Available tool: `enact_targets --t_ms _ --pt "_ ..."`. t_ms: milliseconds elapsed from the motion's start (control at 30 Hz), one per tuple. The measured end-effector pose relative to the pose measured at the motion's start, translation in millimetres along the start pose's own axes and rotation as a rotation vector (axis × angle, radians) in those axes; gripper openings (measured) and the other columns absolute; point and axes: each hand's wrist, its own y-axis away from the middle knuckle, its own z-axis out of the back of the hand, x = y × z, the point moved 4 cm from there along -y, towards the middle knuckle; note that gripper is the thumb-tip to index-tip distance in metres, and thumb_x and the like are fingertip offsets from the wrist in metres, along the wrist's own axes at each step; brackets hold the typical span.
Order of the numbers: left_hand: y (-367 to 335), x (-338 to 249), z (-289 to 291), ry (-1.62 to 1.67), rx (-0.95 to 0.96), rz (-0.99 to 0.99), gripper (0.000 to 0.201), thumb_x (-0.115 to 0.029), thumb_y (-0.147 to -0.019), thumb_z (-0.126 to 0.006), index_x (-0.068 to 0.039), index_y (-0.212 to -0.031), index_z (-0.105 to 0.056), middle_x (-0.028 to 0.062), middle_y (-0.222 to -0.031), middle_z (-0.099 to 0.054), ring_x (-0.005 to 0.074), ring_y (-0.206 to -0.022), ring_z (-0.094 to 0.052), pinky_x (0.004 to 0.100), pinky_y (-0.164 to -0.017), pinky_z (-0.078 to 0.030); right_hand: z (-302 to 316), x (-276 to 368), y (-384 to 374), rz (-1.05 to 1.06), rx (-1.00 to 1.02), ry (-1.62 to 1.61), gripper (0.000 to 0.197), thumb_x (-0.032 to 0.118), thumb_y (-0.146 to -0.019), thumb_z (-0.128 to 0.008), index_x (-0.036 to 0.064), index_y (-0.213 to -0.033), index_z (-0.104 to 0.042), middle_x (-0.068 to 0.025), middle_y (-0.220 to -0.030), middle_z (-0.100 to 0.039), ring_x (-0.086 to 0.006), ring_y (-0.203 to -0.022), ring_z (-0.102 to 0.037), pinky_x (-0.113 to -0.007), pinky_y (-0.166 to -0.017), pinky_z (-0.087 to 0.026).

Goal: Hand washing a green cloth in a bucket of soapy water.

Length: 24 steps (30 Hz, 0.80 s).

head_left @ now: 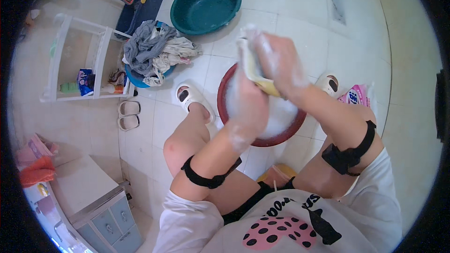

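Note:
Above a dark red basin (276,139) of white suds, I hold a pale yellow and white cloth (253,65) in both hands. My left hand (251,100) grips its lower left side. The fingers are partly hidden and blurred. My right hand (281,62), covered with foam, is closed on the cloth higher up and to the right. Part of the cloth lies bunched between the two hands, and a yellow end hangs over the basin. Soapy water (277,118) shows under my wrists.
A green basin (206,7) lies at the far side. Left of it, a blue basin (136,80) is heaped with grey and white clothes (152,49). A white shelf rack (97,63) stands on the left. A pink packet (355,95) sits beside my right slipper (328,84).

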Motion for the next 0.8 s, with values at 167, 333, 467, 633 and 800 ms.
enact_targets --t_ms 167,333,467,633,800 --pt "-15 -6 7 0.292 0.11 -0.017 0.052 -0.031 -0.089 -0.03 -0.002 -0.131 -0.019 0.011 -0.13 -0.03 0.0167 -0.12 -0.029 0.0271 -0.1 -0.02 -17 17 35 0.658 -0.221 0.001 0.042 0.034 -0.085 -0.038 -0.0011 -0.068 -0.052 -0.0176 -0.057 -0.049 -0.0307 -0.053 -0.048 -0.038 -0.052 -0.038" --pt "23 22 -4 0.056 0.116 0.01 0.05 -0.023 -0.09 -0.028 -0.001 -0.132 -0.012 0.0111 -0.134 -0.022 0.0173 -0.123 -0.023 0.0284 -0.101 -0.018 20 2 -13 -0.026 -0.075 0.046 0.037 0.029 -0.085 -0.038 -0.0036 -0.075 -0.052 -0.0193 -0.06 -0.051 -0.0329 -0.057 -0.051 -0.04 -0.053 -0.039" --pt "15 21 -2 -0.109 -0.005 0.005 0.046 -0.017 -0.09 -0.029 -0.001 -0.131 -0.016 0.0111 -0.134 -0.023 0.0172 -0.122 -0.026 0.0298 -0.1 -0.023 5 -13 -12 0.056 -0.137 0.013 0.034 0.026 -0.086 -0.035 -0.0027 -0.082 -0.052 -0.0218 -0.064 -0.051 -0.0352 -0.058 -0.051 -0.039 -0.053 -0.038" --pt "-21 -14 -6 -0.047 -0.165 -0.111 0.049 -0.024 -0.091 -0.027 -0.004 -0.133 -0.012 0.0111 -0.137 -0.018 0.0198 -0.124 -0.024 0.0307 -0.101 -0.02 -18 5 35 0.285 -0.135 -0.247 0.028 0.022 -0.084 -0.038 -0.0018 -0.082 -0.053 -0.0218 -0.065 -0.052 -0.0362 -0.06 -0.05 -0.04 -0.054 -0.038" --pt "19 27 -24 -0.197 0.262 -0.129 0.055 -0.023 -0.088 -0.034 0.005 -0.131 -0.012 0.0265 -0.135 -0.009 0.0408 -0.124 -0.014 0.0401 -0.102 -0.01 34 -22 -5 -0.082 -0.212 -0.11 0.027 0.02 -0.081 -0.044 -0.0022 -0.094 -0.052 -0.0194 -0.072 -0.055 -0.0345 -0.062 -0.051 -0.04 -0.057 -0.041"
